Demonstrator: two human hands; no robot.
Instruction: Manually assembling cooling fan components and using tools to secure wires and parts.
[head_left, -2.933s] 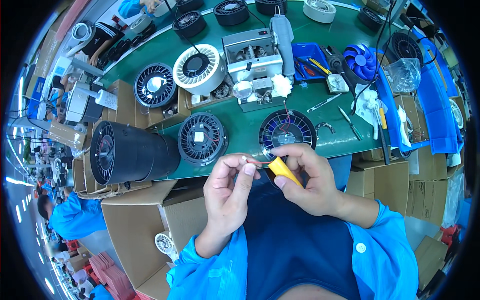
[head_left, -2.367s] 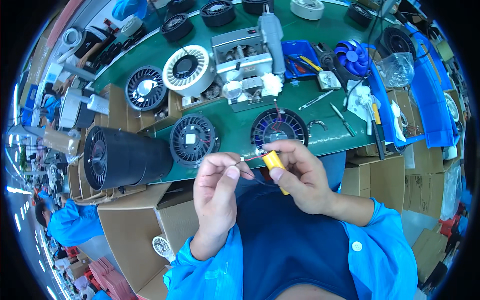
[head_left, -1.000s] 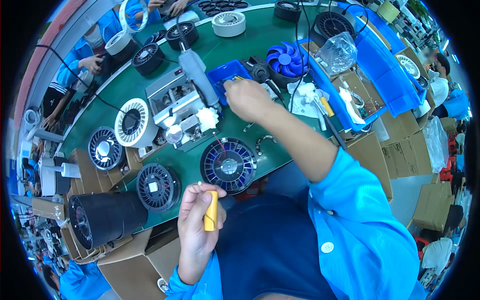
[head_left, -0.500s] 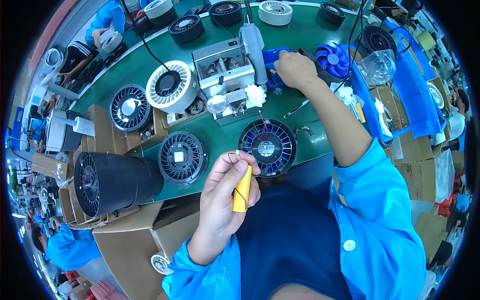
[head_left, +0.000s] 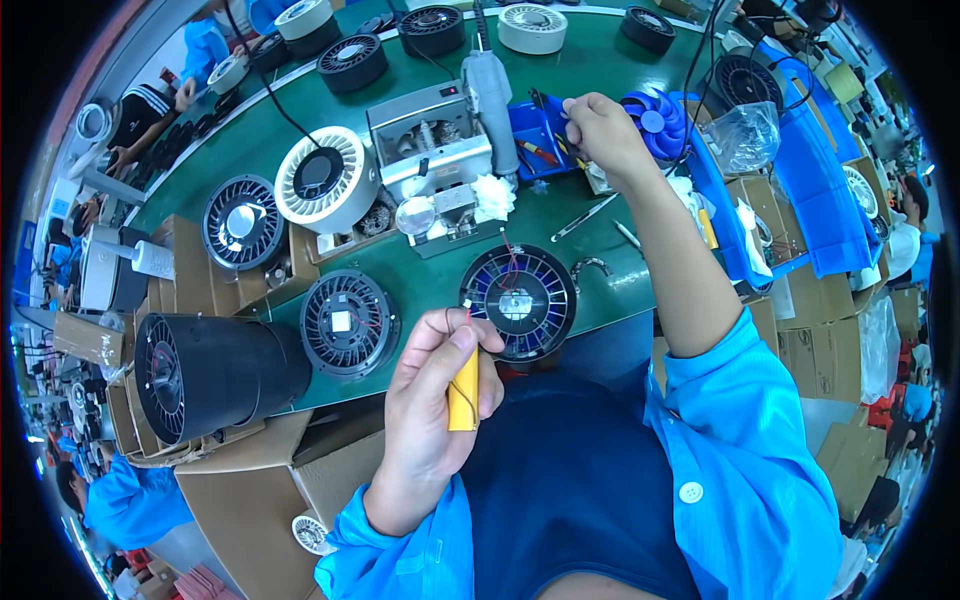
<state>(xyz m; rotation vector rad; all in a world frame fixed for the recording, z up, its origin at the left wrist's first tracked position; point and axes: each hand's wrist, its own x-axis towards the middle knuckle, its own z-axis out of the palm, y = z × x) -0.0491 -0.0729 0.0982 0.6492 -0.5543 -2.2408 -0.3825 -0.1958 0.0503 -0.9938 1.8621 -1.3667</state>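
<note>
My left hand (head_left: pixel 432 400) is closed round a yellow battery pack (head_left: pixel 463 392), with a thin dark wire along it and a small white connector (head_left: pixel 468 303) above the fingertips. Just behind it on the bench lies a round black fan (head_left: pixel 518 305) with a pale square at its hub and a red wire. My right hand (head_left: pixel 605 135) is raised by a blue bin (head_left: pixel 530 125) of tools, its fingers pinched; what they hold, if anything, I cannot make out.
A metal soldering machine (head_left: pixel 430 150) stands mid-bench beside a white fan (head_left: pixel 328 180). Another black fan (head_left: pixel 348 322) and a black cylinder fan (head_left: pixel 220 370) sit at the left. A blue impeller (head_left: pixel 658 122) and a blue tray (head_left: pixel 825 190) are at the right; a cable hangs overhead.
My right hand has lifted out of the blue bin, uncovering its tools, and moved slightly right. My left hand still grips the battery pack; the whole view has shifted a little.
</note>
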